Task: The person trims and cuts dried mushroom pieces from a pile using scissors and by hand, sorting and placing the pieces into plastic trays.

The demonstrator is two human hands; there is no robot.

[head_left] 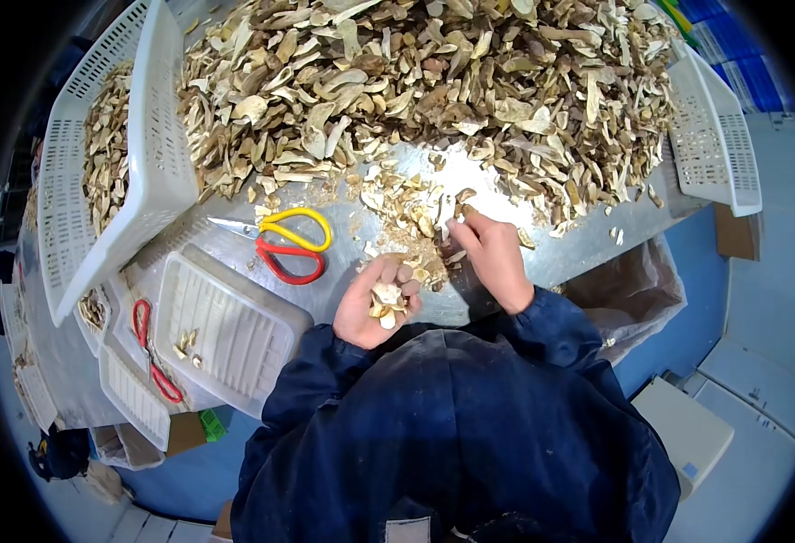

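Observation:
Palm up, my left hand (368, 310) has its fingers curled around several pale dried mushroom slices (387, 295). My right hand (499, 262) pinches a small dried mushroom slice (459, 210) between thumb and fingertips, just above the metal table. Smaller slices and crumbs (406, 213) lie scattered between and beyond my hands. Behind them rises a big heap of brown and cream dried mushroom slices (434, 81). Left of my hands lie scissors (293, 242) with one yellow and one red handle, their blades pointing left.
A white perforated basket (167, 136) with slices stands tilted at left; another basket (714, 136) is at far right. Nearer left, a shallow white tray (235, 344) holds a few pieces beside red-handled scissors (149, 353). A plastic-lined box (642, 290) sits below the table's right edge.

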